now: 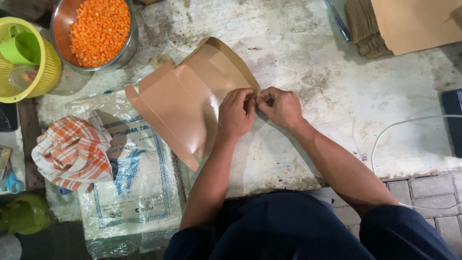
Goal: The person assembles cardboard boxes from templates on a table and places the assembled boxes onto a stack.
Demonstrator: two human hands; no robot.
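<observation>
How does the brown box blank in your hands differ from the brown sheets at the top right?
The box blank is partly folded, one end curved up; the sheets lie flat. The blank's inner face looks glossy, while the sheets look matte. Both hands, left and right, pinch the blank's corner; nothing touches the sheets, which sit beside a stack of more cardboard. Both are brown card on the same worn table.

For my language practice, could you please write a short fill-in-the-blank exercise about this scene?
1. Both hands, left hand and right hand, pinch one corner of a flat ____ paper box.
2. The steel bowl holds diced vegetables of ____ colour.
3. The checked cloth lies on a clear ____ bag.

Missing words: brown; orange; plastic
</observation>
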